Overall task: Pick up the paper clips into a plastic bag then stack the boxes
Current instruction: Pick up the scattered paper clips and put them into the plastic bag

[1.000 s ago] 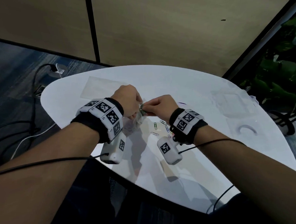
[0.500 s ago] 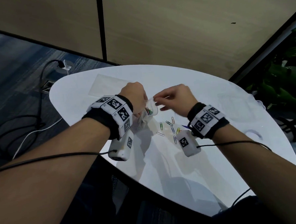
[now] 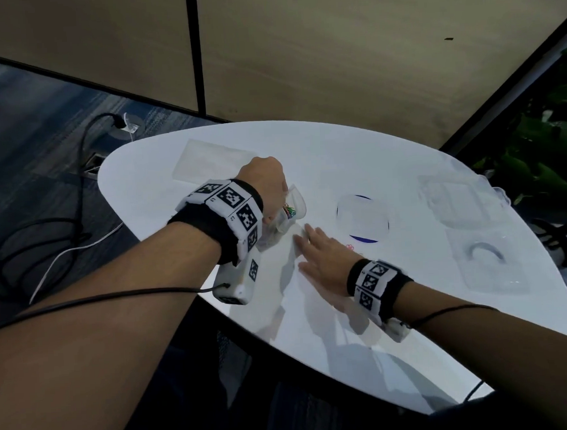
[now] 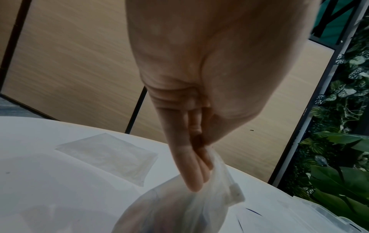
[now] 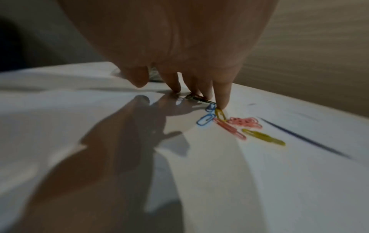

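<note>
My left hand [image 3: 279, 198] pinches the rim of a clear plastic bag [image 3: 294, 204] just above the white table [image 3: 338, 152]; the bag [image 4: 179, 205] hangs from my fingers [image 4: 197, 173], and coloured clips [image 3: 290, 211] show inside it. My right hand [image 3: 313, 249] lies flat on the table just right of the bag, its straight fingertips [image 5: 221, 100] touching loose paper clips [image 5: 229, 124] in blue, yellow and pink. A few pink clips [image 3: 350, 247] peek out beside the hand; the others are hidden under it there.
A clear lid with a dark blue edge [image 3: 363, 219] lies right of my hands. Two clear plastic boxes [image 3: 455, 199] [image 3: 488, 260] sit near the table's right edge. Another flat clear bag [image 3: 207, 159] lies at the back left. Cables trail on the floor.
My right hand left the bag's mouth and came down flat onto the loose clips on the table. My left hand still holds the bag.
</note>
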